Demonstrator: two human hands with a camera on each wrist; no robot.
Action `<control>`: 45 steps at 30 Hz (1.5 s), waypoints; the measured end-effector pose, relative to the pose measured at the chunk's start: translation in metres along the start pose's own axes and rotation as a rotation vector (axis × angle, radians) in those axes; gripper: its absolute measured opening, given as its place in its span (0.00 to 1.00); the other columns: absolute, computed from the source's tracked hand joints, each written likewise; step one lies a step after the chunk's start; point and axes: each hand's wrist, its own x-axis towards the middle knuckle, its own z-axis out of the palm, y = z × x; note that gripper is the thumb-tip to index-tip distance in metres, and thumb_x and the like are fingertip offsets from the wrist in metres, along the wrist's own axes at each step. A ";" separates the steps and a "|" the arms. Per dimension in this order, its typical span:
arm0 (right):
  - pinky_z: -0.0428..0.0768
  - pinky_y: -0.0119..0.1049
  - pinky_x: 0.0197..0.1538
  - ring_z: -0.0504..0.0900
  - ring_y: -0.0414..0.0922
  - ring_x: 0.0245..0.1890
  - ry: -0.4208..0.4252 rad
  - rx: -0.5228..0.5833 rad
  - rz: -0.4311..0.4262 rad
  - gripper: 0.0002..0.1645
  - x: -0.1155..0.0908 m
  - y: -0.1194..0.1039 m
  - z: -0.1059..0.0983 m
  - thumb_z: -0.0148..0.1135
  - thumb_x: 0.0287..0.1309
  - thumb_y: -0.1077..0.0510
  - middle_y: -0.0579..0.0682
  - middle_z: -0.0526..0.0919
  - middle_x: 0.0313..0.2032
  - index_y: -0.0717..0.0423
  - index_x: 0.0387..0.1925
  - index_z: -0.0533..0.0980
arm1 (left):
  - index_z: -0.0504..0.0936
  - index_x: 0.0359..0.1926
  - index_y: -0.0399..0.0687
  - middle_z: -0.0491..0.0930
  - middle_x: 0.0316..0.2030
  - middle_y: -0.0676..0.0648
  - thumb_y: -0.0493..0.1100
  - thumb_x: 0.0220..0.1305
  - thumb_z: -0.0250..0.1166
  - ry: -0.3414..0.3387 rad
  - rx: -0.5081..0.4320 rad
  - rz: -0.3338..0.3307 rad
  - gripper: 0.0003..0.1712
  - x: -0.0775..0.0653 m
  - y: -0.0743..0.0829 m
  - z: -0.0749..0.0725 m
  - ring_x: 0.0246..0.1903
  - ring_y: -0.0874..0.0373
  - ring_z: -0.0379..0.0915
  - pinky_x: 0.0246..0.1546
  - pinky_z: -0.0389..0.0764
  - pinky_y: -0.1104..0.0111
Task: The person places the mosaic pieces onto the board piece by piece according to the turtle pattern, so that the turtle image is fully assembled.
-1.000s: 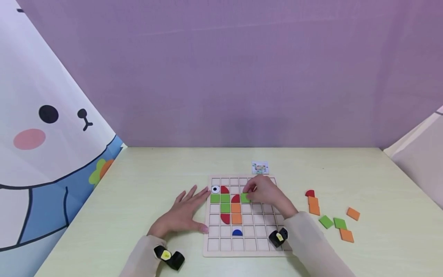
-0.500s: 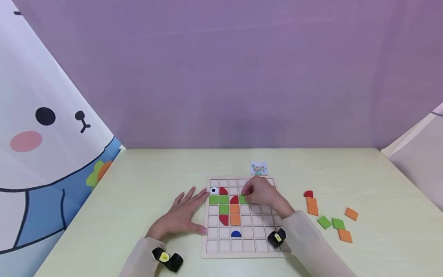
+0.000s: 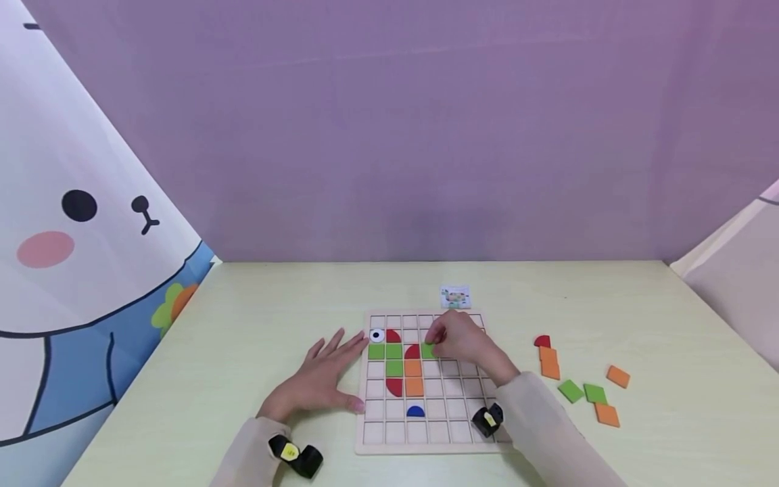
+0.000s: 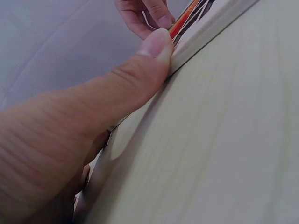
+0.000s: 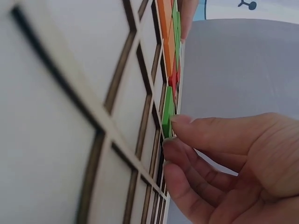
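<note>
The wooden grid board lies on the table, with coloured tiles in some of its cells. My right hand is over its upper part and pinches a green square tile by its right side, beside a red quarter-round tile. In the right wrist view that green tile stands a little proud of the grid, thumb and fingertips at its end. My left hand rests with spread fingers at the board's left edge; its thumb touches the edge in the left wrist view.
A small picture card lies behind the board. To the right are loose orange tiles, green tiles and a red piece. On the board sit an eye tile and a blue half-round tile. A purple cloth hangs behind.
The whole head view has shifted slightly. Both hands stay in the same places relative to the board, the right fingers still at the green tile.
</note>
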 end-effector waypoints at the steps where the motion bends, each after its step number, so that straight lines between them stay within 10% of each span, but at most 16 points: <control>1: 0.79 0.34 0.37 0.75 0.41 0.29 0.000 -0.001 0.006 0.08 -0.001 0.000 0.000 0.68 0.45 0.72 0.48 0.82 0.27 0.58 0.27 0.83 | 0.51 0.74 0.51 0.48 0.75 0.49 0.71 0.42 0.69 0.001 -0.002 0.001 0.63 0.000 0.000 0.000 0.74 0.41 0.30 0.70 0.35 0.40; 28: 0.72 0.31 0.30 0.73 0.41 0.26 0.051 -0.093 -0.024 0.03 -0.044 0.033 -0.050 0.62 0.52 0.67 0.47 0.79 0.26 0.61 0.30 0.80 | 0.52 0.74 0.51 0.48 0.75 0.48 0.71 0.43 0.68 0.009 -0.009 -0.009 0.63 -0.006 -0.007 -0.005 0.74 0.40 0.30 0.70 0.34 0.40; 45: 0.74 0.31 0.29 0.72 0.43 0.28 0.059 -0.151 0.103 0.06 -0.076 0.076 -0.078 0.63 0.53 0.66 0.48 0.80 0.28 0.62 0.34 0.80 | 0.52 0.74 0.52 0.48 0.75 0.49 0.71 0.43 0.68 0.009 0.002 -0.003 0.63 -0.005 -0.007 -0.006 0.74 0.41 0.30 0.70 0.34 0.40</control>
